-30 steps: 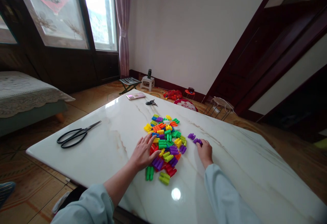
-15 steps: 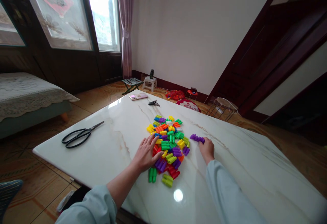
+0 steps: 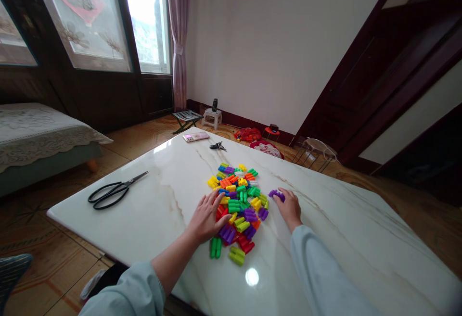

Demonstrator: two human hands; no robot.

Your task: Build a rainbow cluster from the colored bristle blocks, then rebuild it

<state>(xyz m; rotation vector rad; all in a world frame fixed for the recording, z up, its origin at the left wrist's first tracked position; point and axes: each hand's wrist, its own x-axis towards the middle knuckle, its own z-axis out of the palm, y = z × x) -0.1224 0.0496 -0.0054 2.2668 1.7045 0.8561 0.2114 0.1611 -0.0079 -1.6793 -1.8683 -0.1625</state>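
Right fingers [image 3: 288,194] partly hide purple pieces [image 3: 275,194] — can't tell if clamped — left fingers [image 3: 207,201], apart, overlap the block pile [image 3: 234,206]

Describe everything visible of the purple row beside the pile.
The purple row looks like shiny plastic: short, rounded knobs side by side, their number unclear. It appears to lie on the marble-patterned table, apart from the colourful pile, its right part gripped by the right hand, which hides some of it.
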